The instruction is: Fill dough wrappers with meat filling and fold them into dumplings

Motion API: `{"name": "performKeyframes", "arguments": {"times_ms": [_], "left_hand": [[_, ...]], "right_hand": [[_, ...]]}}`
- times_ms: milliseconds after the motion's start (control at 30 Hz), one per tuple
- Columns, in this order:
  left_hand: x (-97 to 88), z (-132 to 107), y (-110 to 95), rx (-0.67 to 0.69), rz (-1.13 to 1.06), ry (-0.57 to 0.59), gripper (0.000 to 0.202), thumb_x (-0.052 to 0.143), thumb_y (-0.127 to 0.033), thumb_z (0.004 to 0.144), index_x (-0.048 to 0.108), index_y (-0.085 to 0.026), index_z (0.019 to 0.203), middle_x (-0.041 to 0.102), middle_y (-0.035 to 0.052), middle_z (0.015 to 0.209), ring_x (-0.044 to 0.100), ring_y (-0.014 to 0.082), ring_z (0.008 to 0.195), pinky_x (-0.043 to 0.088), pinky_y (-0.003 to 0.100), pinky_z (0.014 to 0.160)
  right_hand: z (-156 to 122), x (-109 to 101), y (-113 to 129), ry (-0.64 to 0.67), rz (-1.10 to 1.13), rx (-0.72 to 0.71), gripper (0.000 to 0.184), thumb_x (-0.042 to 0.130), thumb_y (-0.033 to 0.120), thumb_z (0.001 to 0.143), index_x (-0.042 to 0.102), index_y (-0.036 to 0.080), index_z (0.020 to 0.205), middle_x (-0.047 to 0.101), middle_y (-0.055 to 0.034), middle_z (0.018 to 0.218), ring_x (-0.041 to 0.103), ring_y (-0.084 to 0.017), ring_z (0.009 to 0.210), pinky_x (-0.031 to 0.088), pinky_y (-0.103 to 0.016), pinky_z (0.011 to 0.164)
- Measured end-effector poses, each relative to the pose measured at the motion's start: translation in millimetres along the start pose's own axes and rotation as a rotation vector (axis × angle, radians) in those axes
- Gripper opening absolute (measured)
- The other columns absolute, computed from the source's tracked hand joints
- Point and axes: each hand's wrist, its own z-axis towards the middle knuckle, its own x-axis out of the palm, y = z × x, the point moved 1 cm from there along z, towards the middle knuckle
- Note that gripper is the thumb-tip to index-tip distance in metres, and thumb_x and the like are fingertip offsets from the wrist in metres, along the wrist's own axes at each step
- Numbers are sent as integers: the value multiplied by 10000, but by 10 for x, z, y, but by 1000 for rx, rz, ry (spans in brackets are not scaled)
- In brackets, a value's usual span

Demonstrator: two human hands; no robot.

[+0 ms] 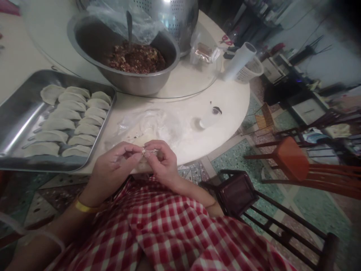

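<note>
Between my two hands, just above the table's near edge, is a dumpling (pixel 149 150), mostly covered by my fingers. My left hand (pixel 117 163) pinches its left side, while my right hand (pixel 162 160) pinches the wrapper edge from the right, thumb against forefinger. Left of my hands, a metal tray (pixel 17 109) holds two rows of folded dumplings (pixel 66 114). Beyond my hands stands a large metal bowl (pixel 135 82) of dark minced filling (pixel 138 58), with a spoon handle (pixel 129 28) sticking up from it.
A floury plastic sheet (pixel 158 122) lies on the round table (pixel 225 131), near a small white cup (pixel 207 119). Behind stand a perforated metal pot (pixel 183 19), a wrapped package (pixel 204 52), red-handled scissors (pixel 225 40) and a white basket (pixel 251 71). Chairs (pixel 291 158) are at right.
</note>
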Motion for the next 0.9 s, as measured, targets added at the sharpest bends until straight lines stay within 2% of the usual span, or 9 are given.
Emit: {"name": "performKeyframes", "arguments": {"times_ms": [100,200,300,400,500,600,733,900], "left_hand": [[15,-43,45,165,139,-49,84,638,-291,866,661,-249,934,701,-6,871,649,167,761,523,284,720],[21,-51,75,347,288,-114,35,608,-229,911,615,-255,934,691,4,877,654,192,827,511,325,788],[18,-34,69,446,372,-144,42,592,-209,933,590,-247,916,682,5,843,648,200,815,496,337,777],[12,-32,51,441,376,-150,68,574,-237,942,594,-241,877,671,0,803,640,199,776,492,336,750],[3,-63,66,311,327,-140,74,583,-293,946,629,-237,959,692,2,860,645,179,760,505,313,734],[-16,-104,114,198,306,-139,174,599,-339,935,637,-231,1066,706,8,917,647,162,735,512,292,710],[-30,-124,164,231,324,-133,89,575,-311,942,628,-239,937,689,-1,842,645,164,731,497,291,707],[-15,-110,150,322,376,-192,125,573,-293,947,617,-239,843,680,15,781,636,189,731,476,316,698]], "right_hand": [[8,20,-5,-3,15,22,133,610,376,927,637,246,919,693,-36,968,678,-161,949,579,-336,890],[-2,37,20,27,39,20,126,581,350,949,645,242,953,700,-46,1003,682,-159,968,585,-326,892],[-24,50,34,62,50,41,166,550,359,966,651,249,1038,710,-49,1050,686,-157,994,587,-318,894],[-37,60,18,97,52,90,218,526,375,973,651,259,1108,717,-47,1092,686,-162,1032,582,-336,939],[-33,57,-2,89,54,89,226,511,377,979,663,262,1101,720,-40,1107,681,-165,1066,570,-349,985],[-28,51,-11,75,49,92,235,506,381,986,661,258,1112,719,-40,1110,678,-161,1065,568,-345,987],[-45,60,-7,87,58,138,263,513,400,986,645,249,1155,712,-52,1130,675,-162,1061,561,-339,987],[-65,56,18,96,93,179,303,522,433,985,623,252,1207,702,-62,1186,671,-164,1085,557,-338,1003]]}}
